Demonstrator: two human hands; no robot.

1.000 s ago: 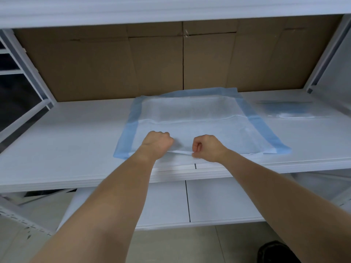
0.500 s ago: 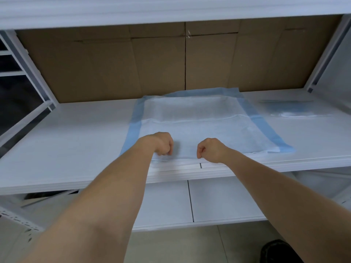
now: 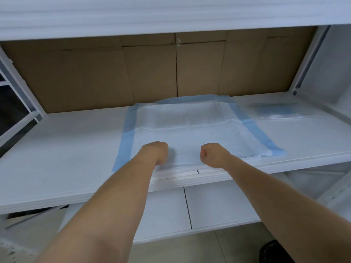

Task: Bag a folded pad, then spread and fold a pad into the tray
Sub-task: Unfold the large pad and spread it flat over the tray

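Two fists sit at the near edge of the shelf (image 3: 57, 149), and wide bare white board lies open to the left of them. Your left hand (image 3: 158, 151) is curled tight on the pad (image 3: 190, 130) at its near edge, close to the blue left border; whether the fingers actually pinch the sheet you cannot tell from here. The pad lies spread flat mid-shelf, its far edge up against the cardboard backing (image 3: 152, 73), its near edge level with the shelf lip. Your right hand (image 3: 212, 155) is curled the same way at the near edge, apart from the left. Further right, well clear of the pad, a clear bag (image 3: 281, 112) with something blue inside lies flat near the back. Since a second ago both hands have slid further apart along the edge, and the near edge, then lifted, now lies flat.
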